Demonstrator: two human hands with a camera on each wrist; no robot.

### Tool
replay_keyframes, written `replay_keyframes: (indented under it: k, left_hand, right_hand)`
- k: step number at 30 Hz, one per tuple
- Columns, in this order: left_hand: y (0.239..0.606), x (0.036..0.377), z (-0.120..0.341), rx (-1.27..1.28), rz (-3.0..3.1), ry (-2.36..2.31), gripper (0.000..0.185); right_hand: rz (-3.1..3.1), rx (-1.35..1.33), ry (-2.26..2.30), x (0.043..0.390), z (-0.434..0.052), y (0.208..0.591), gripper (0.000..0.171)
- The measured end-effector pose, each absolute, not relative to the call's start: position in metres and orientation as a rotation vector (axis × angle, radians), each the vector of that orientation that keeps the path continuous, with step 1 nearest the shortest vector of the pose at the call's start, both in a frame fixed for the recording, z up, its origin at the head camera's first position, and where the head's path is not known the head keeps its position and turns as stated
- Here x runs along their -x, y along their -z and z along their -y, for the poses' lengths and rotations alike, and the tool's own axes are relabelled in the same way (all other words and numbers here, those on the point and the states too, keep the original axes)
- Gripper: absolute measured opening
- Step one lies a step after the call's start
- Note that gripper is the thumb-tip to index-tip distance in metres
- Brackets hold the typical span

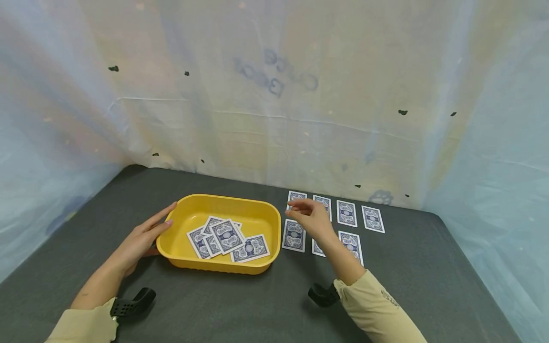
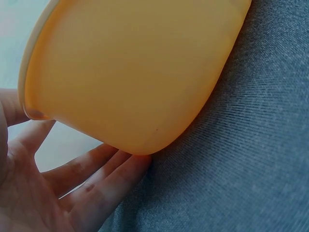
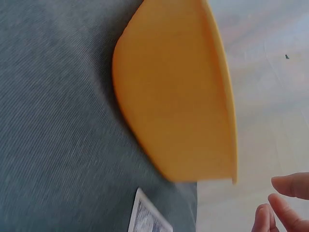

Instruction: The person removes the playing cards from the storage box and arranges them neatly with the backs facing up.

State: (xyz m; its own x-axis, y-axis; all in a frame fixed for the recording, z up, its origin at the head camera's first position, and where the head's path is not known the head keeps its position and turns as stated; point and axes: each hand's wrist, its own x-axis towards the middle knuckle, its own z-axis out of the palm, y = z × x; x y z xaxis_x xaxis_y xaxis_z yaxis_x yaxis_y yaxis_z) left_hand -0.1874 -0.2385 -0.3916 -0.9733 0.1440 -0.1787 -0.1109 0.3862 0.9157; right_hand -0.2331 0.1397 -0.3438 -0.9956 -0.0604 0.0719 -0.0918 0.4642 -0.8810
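A yellow plastic tray stands on the dark cloth with several blue-backed playing cards lying overlapped in it. My left hand holds the tray's left end, thumb at the rim and fingers against the outer wall. Just right of the tray, my right hand hovers over playing cards laid face down in two rows. Its thumb and fingertips are slightly apart in the right wrist view, with nothing between them. The hand and forearm partly cover some cards, including a lower-row card.
Beyond the right hand lie more face-down cards, among them a far-right card and a lower card. A pale sheet hangs behind the table and along both sides. Each wrist wears a black band.
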Motion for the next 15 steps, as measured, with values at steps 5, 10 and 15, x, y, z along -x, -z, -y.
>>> replay_keyframes:
  k: [5, 10, 15]
  left_hand:
    - [0.392, 0.187, 0.238, -0.021, -2.413, -1.62, 0.066]
    - [0.392, 0.187, 0.237, -0.02, -2.405, -1.623, 0.066]
    - [0.392, 0.188, 0.237, -0.007, -2.403, -1.62, 0.066]
  right_hand:
    - [2.663, -0.165, -1.631, 0.233, -0.127, 0.343, 0.026]
    - [2.654, -0.195, -1.675, 0.234, -0.115, 0.342, 0.026]
    - [2.651, -0.218, -1.689, 0.234, -0.102, 0.341, 0.024]
